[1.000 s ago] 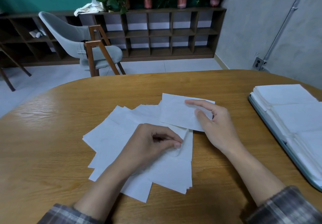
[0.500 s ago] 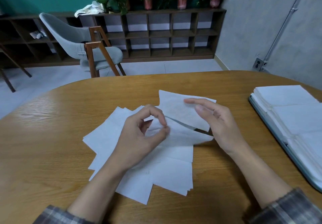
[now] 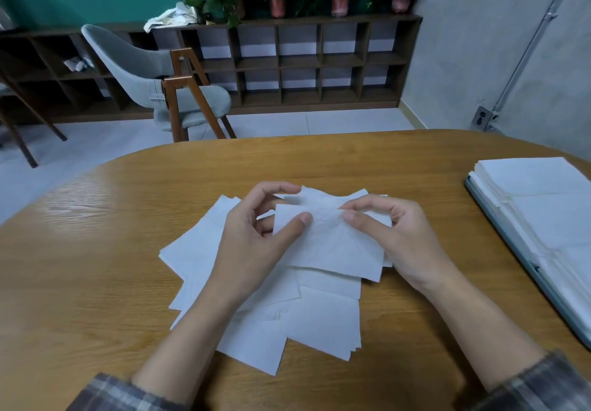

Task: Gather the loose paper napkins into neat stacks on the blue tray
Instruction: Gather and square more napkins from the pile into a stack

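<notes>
Supporting surface: oval light-brown wooden table (image 3: pixel 96 250), loose white paper napkins (image 3: pixel 323 321) strewn mid-table.
Room: grey padded chair (image 3: pixel 153 71), dark wooden cubby shelf (image 3: pixel 300 62) behind.
Tray: flat blue tray (image 3: pixel 543 282) at right edge, bearing neat napkin stacks (image 3: pixel 537 183).
Left hand (image 3: pixel 252 241): pinches left end of creased napkin (image 3: pixel 332 244).
Right hand (image 3: pixel 406 238): pinches its right end.

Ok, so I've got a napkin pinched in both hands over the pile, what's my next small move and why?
Probably carry it right and lay it squarely on the stacks on the blue tray. Left hand and right hand both pinch the napkin, held above the loose pile, and the stacks there already sit neat.
</notes>
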`<state>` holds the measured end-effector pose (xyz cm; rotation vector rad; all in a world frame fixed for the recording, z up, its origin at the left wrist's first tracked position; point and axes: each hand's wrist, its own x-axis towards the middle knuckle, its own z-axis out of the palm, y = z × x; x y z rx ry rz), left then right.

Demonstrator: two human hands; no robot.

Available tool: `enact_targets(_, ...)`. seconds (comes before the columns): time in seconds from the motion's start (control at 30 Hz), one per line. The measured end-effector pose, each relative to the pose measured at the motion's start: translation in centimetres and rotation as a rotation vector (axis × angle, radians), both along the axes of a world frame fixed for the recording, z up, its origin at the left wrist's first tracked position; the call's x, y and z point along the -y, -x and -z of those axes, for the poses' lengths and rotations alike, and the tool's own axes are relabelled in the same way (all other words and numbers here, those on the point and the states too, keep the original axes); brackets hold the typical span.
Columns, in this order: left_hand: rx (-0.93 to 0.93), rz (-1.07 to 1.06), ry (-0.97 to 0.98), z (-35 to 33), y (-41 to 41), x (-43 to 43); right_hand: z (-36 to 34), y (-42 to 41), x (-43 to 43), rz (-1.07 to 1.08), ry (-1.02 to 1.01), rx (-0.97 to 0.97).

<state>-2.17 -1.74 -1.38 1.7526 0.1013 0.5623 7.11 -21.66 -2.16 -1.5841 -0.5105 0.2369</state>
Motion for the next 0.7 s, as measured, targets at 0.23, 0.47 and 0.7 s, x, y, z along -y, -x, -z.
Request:
enact_targets(0.23,-0.086,-0.034,-0.035,0.5,-0.2,-0.5,0.0,0.0,0.1,-0.126,-0.065,-0.132)
enact_targets(0.47,-0.066,-0.071,0.039,1.0,-0.4,-0.3,0.2,0.3,-0.2,-0.088,-0.074,-0.177)
enact_targets(0.7,-0.074,-0.073,-0.029,1.2,-0.5,-0.3,0.1,0.3,-0.2,-0.068,-0.07,-0.165)
